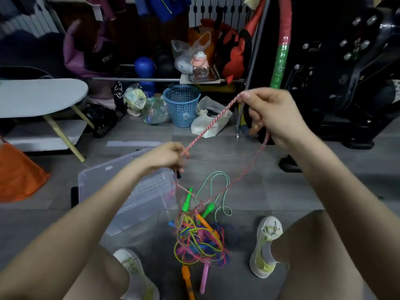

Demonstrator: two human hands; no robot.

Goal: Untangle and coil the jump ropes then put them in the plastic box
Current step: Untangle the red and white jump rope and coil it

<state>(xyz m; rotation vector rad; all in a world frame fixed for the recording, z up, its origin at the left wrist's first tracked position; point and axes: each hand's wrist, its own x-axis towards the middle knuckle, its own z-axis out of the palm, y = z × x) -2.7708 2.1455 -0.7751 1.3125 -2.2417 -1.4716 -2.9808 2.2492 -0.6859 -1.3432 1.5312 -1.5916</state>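
A cluttered home storage room for sports gear: a hula hoop (281,46) leans by hanging jackets (160,7), a "FITNESS" bag (95,57), a blue basket (181,105) and grey floor tiles (270,180).

Raised pink twisted rope (207,126) trailing into tangled colourful ropes (199,241), clear plastic box (151,198) just beside

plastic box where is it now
In the head view the plastic box lies on the floor left of centre, below the left hand, beside the rope tangle.
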